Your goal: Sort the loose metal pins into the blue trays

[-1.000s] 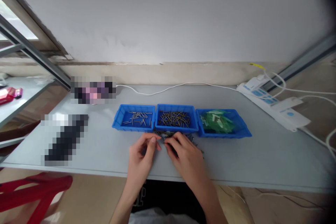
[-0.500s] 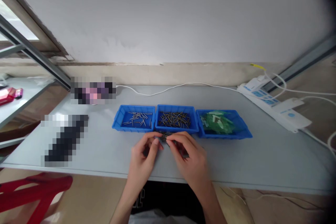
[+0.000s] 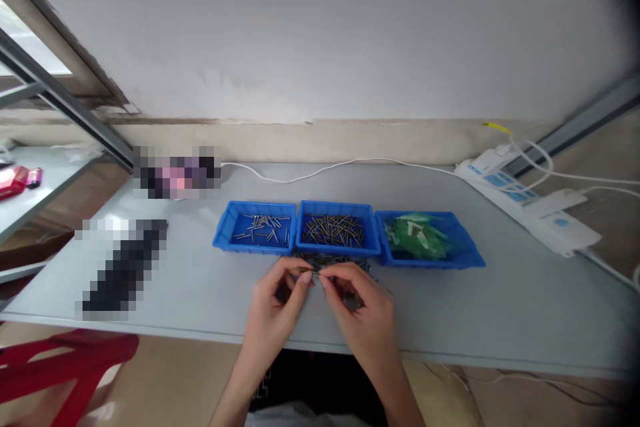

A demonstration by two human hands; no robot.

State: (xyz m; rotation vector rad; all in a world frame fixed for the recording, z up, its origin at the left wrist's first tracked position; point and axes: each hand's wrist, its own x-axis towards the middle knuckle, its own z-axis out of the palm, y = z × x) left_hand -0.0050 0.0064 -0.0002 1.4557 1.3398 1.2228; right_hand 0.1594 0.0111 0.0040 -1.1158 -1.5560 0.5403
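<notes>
My left hand point(image 3: 280, 293) and my right hand point(image 3: 357, 293) meet over the table in front of the bins, both closed in a pinch. Between their fingertips lies a thin metal rod point(image 3: 315, 273), its left end brownish and the rest silvery. Whether it is one piece or two joined end to end, I cannot tell. Just beyond my fingers a loose pile of thin dark metal rods point(image 3: 345, 260) is spread on the table, partly hidden by my hands. The middle blue bin point(image 3: 338, 206) holds many brownish metal rods; the left blue bin point(image 3: 260, 205) has fewer, silvery ones.
At the right, another blue bin point(image 3: 465, 257) contains green plastic packets point(image 3: 420, 237). A white power strip point(image 3: 530, 210) with cables lies along the right side. A white cable point(image 3: 285, 181) crosses the back of the grey table point(image 3: 190, 280). Two pixelated items lie at left; a red stool point(image 3: 75, 360) stands below.
Both hands have drawn slightly nearer to me, away from the loose pile, more of which shows now. The thin rod between my fingertips has come into clearer view.
</notes>
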